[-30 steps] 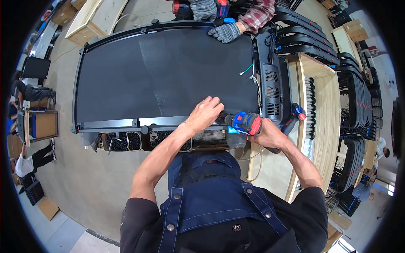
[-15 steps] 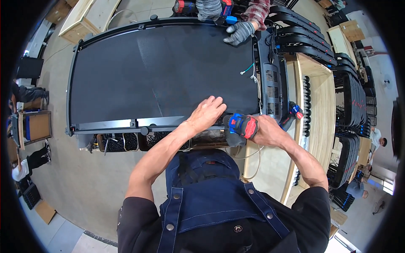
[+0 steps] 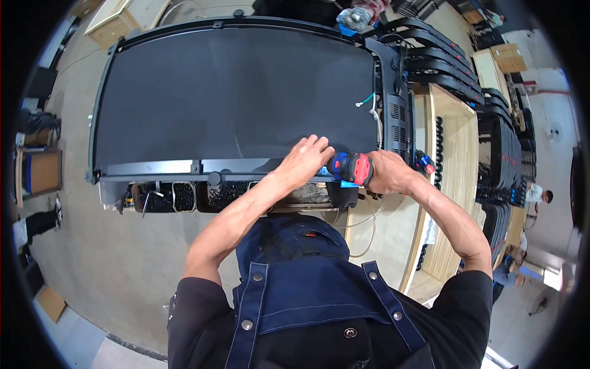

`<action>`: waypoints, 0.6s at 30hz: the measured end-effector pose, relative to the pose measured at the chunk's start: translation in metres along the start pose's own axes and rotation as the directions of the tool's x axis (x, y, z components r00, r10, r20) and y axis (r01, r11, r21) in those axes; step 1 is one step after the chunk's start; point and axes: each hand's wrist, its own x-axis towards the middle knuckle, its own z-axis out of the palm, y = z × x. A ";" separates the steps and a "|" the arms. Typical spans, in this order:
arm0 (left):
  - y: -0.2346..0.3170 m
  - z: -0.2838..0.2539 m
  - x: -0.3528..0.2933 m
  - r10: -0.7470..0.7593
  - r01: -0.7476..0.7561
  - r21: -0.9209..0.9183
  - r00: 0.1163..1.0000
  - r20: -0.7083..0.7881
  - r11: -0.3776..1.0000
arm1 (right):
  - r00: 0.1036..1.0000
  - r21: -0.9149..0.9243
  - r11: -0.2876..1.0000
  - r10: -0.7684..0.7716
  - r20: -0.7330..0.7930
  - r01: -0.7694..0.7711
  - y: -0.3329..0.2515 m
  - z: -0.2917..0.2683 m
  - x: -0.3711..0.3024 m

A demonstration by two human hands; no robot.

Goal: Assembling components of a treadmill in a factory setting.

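A treadmill base with a wide black belt lies in front of me. My right hand is wrapped round a red and blue cordless drill at the near right corner. The drill points left, along the near side rail. My left hand is closed at the belt's near edge, fingers bent together just left of the drill's front. Its thumb and anything pinched there are hidden. A green wire and a pale cable stick out at the belt's right end, beside the vented black motor end.
Bins of black screws sit below the near rail. Another red and blue power tool lies on the right, by a wooden crate. Black curved frames are stacked beyond. A co-worker's gloved hand is at the far right corner.
The co-worker's gloved hands have drawn back from the belt toward the far edge. My drill has swung from slanting to nearly level, and my left hand stays beside it. The view has shifted slightly.
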 end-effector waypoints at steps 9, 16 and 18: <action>-0.001 0.149 -0.191 -0.731 0.730 0.057 0.673 0.117 0.681 | 0.954 -0.268 0.929 -0.288 -0.088 0.256 0.017 -0.003 -0.021; -0.039 0.221 -0.244 -0.912 0.852 0.354 0.410 0.008 0.386 | 0.912 -0.256 0.897 -0.396 -0.110 0.359 0.015 0.014 -0.008; -0.048 0.224 -0.225 -0.908 0.837 0.352 0.391 0.149 0.419 | 0.918 -0.207 0.935 -0.332 -0.218 0.289 0.027 0.032 -0.025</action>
